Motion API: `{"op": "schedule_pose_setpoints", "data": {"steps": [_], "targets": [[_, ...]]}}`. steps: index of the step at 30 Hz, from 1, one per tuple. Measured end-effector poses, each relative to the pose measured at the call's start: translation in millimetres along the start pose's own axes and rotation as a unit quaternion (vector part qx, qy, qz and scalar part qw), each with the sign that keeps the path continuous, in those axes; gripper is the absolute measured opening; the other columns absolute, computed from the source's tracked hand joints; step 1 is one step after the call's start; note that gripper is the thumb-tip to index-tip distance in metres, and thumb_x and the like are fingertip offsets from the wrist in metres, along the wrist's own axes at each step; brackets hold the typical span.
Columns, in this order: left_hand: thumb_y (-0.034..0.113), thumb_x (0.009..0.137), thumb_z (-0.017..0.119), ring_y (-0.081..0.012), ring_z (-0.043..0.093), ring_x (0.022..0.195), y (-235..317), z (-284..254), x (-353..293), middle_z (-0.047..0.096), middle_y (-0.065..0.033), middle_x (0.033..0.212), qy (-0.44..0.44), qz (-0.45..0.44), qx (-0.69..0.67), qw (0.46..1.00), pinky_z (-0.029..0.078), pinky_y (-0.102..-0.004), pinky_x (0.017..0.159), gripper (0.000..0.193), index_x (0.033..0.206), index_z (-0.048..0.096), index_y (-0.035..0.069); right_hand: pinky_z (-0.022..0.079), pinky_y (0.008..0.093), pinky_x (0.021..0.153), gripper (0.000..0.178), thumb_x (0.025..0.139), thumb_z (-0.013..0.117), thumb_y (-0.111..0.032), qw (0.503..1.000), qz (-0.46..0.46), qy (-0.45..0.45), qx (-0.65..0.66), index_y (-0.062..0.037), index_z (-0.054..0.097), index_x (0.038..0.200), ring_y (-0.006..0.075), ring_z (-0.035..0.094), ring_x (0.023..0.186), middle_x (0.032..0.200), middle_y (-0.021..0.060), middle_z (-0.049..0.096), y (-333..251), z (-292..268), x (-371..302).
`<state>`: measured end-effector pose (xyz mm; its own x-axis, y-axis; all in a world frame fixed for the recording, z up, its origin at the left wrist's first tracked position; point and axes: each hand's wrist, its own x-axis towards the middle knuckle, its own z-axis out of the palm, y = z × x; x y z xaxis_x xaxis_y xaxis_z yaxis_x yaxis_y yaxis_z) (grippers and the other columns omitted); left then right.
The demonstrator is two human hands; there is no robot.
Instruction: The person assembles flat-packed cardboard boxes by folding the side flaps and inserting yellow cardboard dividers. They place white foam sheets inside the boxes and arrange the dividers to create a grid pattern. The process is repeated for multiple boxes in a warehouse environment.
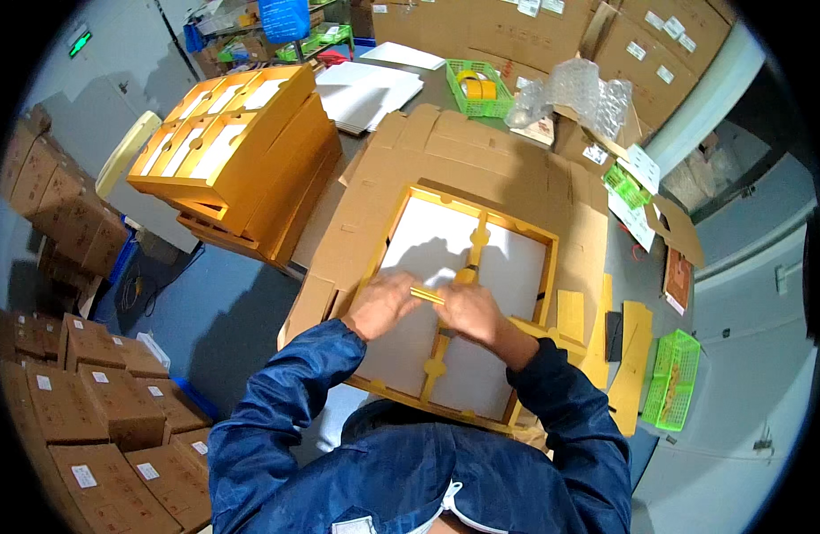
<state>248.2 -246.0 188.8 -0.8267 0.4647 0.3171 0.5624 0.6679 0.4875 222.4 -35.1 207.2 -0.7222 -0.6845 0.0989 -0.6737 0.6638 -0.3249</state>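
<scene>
Between my two hands is a short narrow yellow strip (426, 295), held above a shallow yellow tray. My left hand (380, 304) is closed around its left end, and my right hand (470, 313) closes on the right end. Beneath them lies the yellow tray (517, 227) with white panels inside. A yellow divider (435, 367) with round notched tabs runs down the middle of this tray, partly hidden by my right hand. The tray rests on flattened brown cardboard (517, 169).
Stacked yellow compartment trays (276, 165) stand at the left. Loose yellow strips (630, 356) and a dark strip (613, 336) lie right of the tray, near a green basket (672, 381). Farther back are another green basket (481, 102) holding tape, bubble wrap (577, 93) and white sheets (361, 93).
</scene>
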Motion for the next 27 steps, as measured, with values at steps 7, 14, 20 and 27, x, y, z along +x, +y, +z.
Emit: {"op": "schedule_pose_setpoints", "data": {"steps": [7,14,20,27], "targets": [[0.034,0.086,0.056,-0.0381,0.063,0.083,-124,76,-18,0.064,-0.0225,0.088,0.003,-0.376,0.044,0.926,0.049,-0.0454,0.078,0.052,0.122,0.046,-0.003,0.051,0.043,0.066,0.019,0.082,0.051,-0.015,0.994,-0.011,-0.028,-0.108,0.0007,0.061,0.078,0.0336,0.064,0.074,0.077,0.018,0.065,56,67,96],[0.028,0.084,0.056,-0.0379,0.062,0.089,-113,62,-14,0.063,-0.0256,0.092,-0.063,-0.343,0.052,0.936,0.048,-0.0444,0.082,0.037,0.104,0.051,-0.003,0.05,0.0429,0.07,0.026,0.085,0.05,-0.021,0.994,-0.018,-0.08,-0.074,0.0014,0.061,0.082,0.0343,0.063,0.078,0.082,0.0207,0.065,58,92,124],[0.03,0.085,0.057,-0.0371,0.059,0.098,-106,53,-13,0.06,-0.0253,0.104,-0.052,-0.344,0.049,0.936,0.046,-0.0464,0.087,0.044,0.116,0.049,0.001,0.049,0.0411,0.079,0.029,0.084,0.053,-0.027,0.995,-0.008,-0.017,-0.102,0.0006,0.061,0.09,0.031,0.061,0.088,0.091,0.0177,0.063,56,103,126],[0.023,0.077,0.067,-0.0359,0.039,0.123,-64,33,35,0.048,-0.0182,0.124,0.031,-0.041,0.13,0.99,0.026,-0.0477,0.107,0.059,0.126,0.042,0.001,0.049,0.0425,0.077,0.043,0.079,0.062,-0.04,0.987,0.132,-0.008,-0.093,-0.0019,0.059,0.1,0.0342,0.06,0.09,0.096,0.0178,0.062,93,-6,34]]}}
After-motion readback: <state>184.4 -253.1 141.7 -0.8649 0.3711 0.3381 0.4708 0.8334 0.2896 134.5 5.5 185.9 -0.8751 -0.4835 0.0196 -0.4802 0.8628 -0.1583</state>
